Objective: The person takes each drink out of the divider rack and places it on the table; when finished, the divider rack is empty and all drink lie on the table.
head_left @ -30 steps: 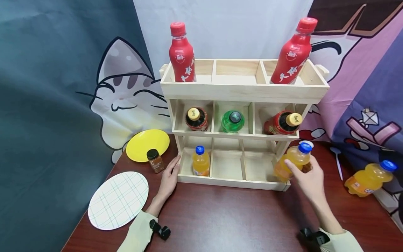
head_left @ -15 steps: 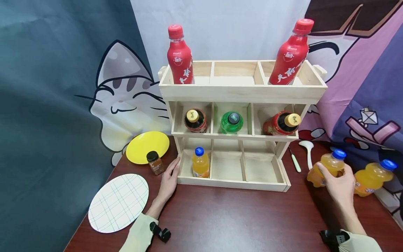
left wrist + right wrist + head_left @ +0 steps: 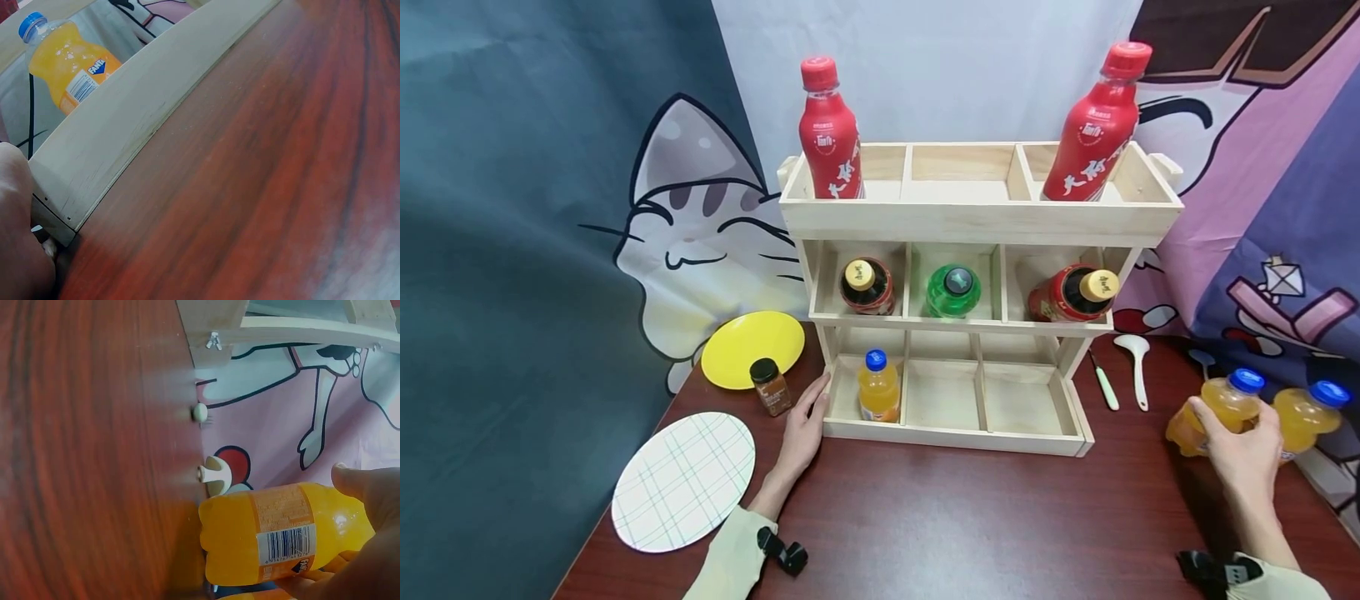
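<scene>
The right hand (image 3: 1247, 454) grasps a blue-capped clear plastic bottle of orange drink (image 3: 275, 531), its base possibly touching the reddish-brown wood-grained table (image 3: 962, 517). A matching bottle (image 3: 1300, 417) sits just right of this grip; the left hand (image 3: 801, 433), unclenched, rests against a pale wooden three-tier rack (image 3: 981, 223).

Passing room before rack (image 3: 981, 223), rightmost orange bottle (image 3: 1306, 417) blocking the right
</scene>
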Demonstrator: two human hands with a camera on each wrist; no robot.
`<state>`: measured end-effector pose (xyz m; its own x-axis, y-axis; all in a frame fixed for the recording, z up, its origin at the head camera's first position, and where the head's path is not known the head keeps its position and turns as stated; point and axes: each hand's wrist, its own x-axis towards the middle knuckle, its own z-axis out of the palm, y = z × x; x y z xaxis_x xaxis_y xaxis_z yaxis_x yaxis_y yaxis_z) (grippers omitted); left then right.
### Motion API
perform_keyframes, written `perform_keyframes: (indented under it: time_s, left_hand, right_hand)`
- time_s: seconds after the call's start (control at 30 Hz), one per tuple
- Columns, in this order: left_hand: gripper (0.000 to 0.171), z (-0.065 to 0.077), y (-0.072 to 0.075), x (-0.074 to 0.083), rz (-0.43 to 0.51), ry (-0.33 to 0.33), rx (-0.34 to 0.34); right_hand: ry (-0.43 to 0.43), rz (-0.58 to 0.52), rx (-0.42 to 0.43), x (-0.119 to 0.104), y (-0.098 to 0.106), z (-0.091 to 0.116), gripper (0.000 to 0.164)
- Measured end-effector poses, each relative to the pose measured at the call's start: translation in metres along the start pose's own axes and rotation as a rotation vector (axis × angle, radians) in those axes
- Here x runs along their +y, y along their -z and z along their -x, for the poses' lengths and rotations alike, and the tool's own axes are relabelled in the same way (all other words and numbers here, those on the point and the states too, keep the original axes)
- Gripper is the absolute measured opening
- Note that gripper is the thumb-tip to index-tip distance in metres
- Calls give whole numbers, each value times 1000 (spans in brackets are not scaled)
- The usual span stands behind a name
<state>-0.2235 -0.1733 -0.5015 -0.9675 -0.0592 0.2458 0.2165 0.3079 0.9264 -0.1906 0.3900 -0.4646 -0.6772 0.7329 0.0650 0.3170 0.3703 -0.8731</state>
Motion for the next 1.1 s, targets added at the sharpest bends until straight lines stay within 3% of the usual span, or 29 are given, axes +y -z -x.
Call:
perform_keyframes:
  time_s: [0.23, 0.47, 0.7, 0.77, 0.9, 1.1]
  left_hand:
    - [38, 1, 1, 1, -1, 6, 5]
    - [39, 2, 0, 1, -9, 12, -2]
    - [39, 1, 0, -1, 2, 14, -6]
    - [39, 0, 0, -1, 2, 17, -6]
    - [39, -1, 0, -1, -1, 19, -3]
    - [39, -1, 0, 1, -1, 9, -4]
  right_hand:
    - [57, 19, 6, -2, 4, -4, 77]
    - [239, 78, 35, -6, 10, -3, 79]
    - [219, 59, 19, -14, 13, -2, 82]
    - [248, 59, 34, -19, 15, -1, 82]
    - [403, 40, 95, -34, 16, 4, 76]
    - [791, -181, 144, -63, -3, 26, 53]
